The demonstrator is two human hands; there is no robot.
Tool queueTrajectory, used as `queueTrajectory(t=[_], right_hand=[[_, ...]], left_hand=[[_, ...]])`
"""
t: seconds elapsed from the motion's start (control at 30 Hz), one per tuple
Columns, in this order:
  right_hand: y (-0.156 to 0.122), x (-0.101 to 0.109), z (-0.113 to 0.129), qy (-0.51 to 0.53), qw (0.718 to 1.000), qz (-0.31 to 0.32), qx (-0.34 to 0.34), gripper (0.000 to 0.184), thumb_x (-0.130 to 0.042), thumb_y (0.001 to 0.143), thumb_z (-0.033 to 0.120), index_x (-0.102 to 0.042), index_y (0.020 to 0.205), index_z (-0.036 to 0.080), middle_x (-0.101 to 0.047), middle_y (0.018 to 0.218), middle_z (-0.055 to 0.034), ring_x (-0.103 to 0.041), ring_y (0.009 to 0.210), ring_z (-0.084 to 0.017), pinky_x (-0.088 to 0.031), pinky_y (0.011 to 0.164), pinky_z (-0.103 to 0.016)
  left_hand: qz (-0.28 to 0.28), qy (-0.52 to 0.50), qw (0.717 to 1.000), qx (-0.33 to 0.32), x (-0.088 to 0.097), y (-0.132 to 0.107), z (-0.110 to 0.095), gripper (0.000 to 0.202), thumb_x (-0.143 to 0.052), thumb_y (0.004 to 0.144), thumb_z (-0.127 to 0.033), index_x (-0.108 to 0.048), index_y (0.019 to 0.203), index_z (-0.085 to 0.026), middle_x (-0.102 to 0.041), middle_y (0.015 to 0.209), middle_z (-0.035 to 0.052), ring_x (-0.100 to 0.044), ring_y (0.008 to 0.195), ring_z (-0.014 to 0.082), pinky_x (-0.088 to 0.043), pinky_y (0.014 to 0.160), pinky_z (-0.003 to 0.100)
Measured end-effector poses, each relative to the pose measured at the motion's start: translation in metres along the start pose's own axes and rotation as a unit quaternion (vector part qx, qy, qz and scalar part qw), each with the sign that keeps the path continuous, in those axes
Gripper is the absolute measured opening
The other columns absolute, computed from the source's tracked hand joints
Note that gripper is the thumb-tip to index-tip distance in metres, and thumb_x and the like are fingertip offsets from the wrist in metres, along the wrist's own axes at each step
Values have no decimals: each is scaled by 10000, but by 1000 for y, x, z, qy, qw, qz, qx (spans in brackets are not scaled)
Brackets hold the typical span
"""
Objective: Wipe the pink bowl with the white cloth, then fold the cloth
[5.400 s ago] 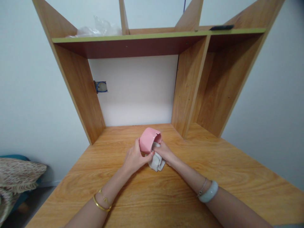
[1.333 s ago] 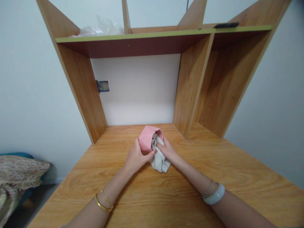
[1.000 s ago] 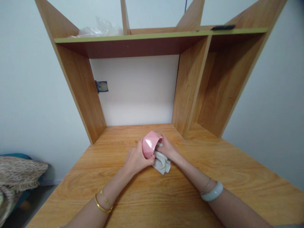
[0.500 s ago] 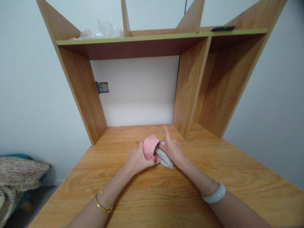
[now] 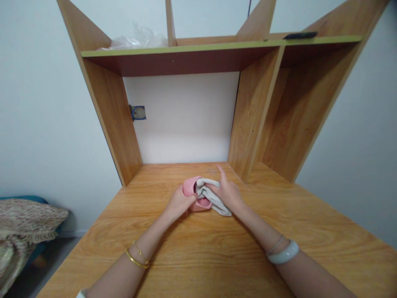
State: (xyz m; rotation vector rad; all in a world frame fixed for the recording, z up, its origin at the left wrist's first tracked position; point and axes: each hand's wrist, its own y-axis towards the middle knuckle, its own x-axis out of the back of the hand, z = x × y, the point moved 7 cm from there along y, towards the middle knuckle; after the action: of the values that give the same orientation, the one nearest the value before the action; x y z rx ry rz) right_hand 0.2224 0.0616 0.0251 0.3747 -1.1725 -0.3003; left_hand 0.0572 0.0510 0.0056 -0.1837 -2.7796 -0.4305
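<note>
My left hand [image 5: 179,203] is wrapped round a pink, hollow, box-like object [image 5: 190,186] whose exact kind I cannot make out. Its opening faces right, toward my other hand. A light grey cloth [image 5: 221,206] is bunched at that opening, partly inside it, with a folded end hanging out at the lower right. My right hand [image 5: 229,193] grips the cloth with its fingers, which are partly hidden in the folds; one digit sticks up and away. Both hands are just above the wooden desk [image 5: 198,256].
A wooden shelf unit [image 5: 248,120] rises behind the desk. Clear plastic wrap [image 5: 139,40] and a dark flat object [image 5: 300,35] lie on its upper shelf. An uncovered wall socket box [image 5: 138,112] shows at the back. Left of the desk is a patterned fringed blanket [image 5: 31,219].
The pink object has turned so its opening shows more. More of the grey cloth is visible at the opening, and my right hand has shifted slightly right. The whole view has moved a little.
</note>
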Motion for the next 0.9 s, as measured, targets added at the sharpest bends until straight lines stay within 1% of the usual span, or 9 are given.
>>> queueTrajectory(t=[0.07, 0.17, 0.23, 0.3, 0.43, 0.53, 0.67, 0.77, 0.9], right_hand=[[2, -1, -5, 17, 1000, 0, -8, 741, -437, 764, 534, -161, 1340, 158, -633, 724, -81, -611, 728, -254, -378, 589, -288], [4, -5, -14, 40, 999, 3, -27, 710, -417, 779, 524, -181, 1333, 146, -634, 775, -96, -605, 776, -258, -387, 618, -297], [6, -7, -18, 46, 998, 5, -36, 703, -411, 785, 519, -188, 1329, 133, -634, 841, -127, -598, 811, -269, -392, 644, -314], [7, -10, -23, 37, 998, 12, -47, 693, -397, 791, 517, -199, 1324, 121, -632, 870, -152, -595, 823, -286, -395, 661, -340], [9, -14, -37, -2, 997, 20, -68, 635, -391, 805, 465, -227, 1308, 113, -617, 944, -173, -585, 854, -292, -397, 676, -364], [12, -11, -48, -4, 998, -8, -69, 522, -450, 784, 378, -341, 1229, 128, -573, 1056, -158, -561, 908, -249, -394, 698, -324], [17, -16, -58, 67, 994, 10, -82, 264, -495, 741, 266, -505, 981, 157, -617, 870, -80, -571, 804, -195, -389, 650, -273], [18, -23, -52, 128, 987, 47, -80, 111, -476, 742, 232, -530, 810, 163, -602, 675, -35, -575, 683, -172, -389, 577, -247], [9, -36, -30, 209, 969, 121, -58, 215, -397, 800, 330, -524, 769, 161, -570, 532, 5, -558, 473, -136, -399, 441, -222]], left_hand=[[-2, -30, 998, 57, 2, 2, 12, 339, -524, 658, -221, -575, 988, -160, -643, 674, 8, -560, 451, 123, -414, 391, 194], [-37, -94, 988, 117, 9, 5, 28, 198, -523, 670, -285, -590, 786, -138, -539, 442, -33, -420, 278, 74, -295, 287, 162], [-59, -127, 981, 133, 13, 7, 35, 195, -514, 679, -334, -540, 649, -144, -470, 374, -49, -375, 255, 56, -262, 281, 150], [-65, -143, 978, 140, 15, 8, 40, 258, -488, 694, -397, -489, 603, -155, -438, 359, -56, -358, 254, 48, -242, 281, 144], [-68, -224, 957, 172, 15, 8, 47, 319, -495, 679, -474, -467, 633, -160, -414, 370, -75, -350, 267, 38, -226, 296, 135], [-71, -290, 937, 183, 15, 7, 45, 334, -525, 654, -488, -469, 666, -159, -414, 390, -88, -333, 269, 24, -209, 302, 128], [-84, -341, 918, 187, 14, 7, 42, 345, -554, 629, -489, -444, 681, -166, -411, 411, -102, -318, 266, 14, -223, 308, 126], [-88, -356, 911, 187, 14, 8, 41, 350, -557, 632, -493, -437, 690, -169, -417, 420, -100, -321, 266, 12, -230, 306, 125], [-88, -357, 912, 178, 16, 9, 39, 335, -536, 664, -488, -459, 722, -167, -442, 448, -87, -328, 273, 11, -234, 301, 126]])
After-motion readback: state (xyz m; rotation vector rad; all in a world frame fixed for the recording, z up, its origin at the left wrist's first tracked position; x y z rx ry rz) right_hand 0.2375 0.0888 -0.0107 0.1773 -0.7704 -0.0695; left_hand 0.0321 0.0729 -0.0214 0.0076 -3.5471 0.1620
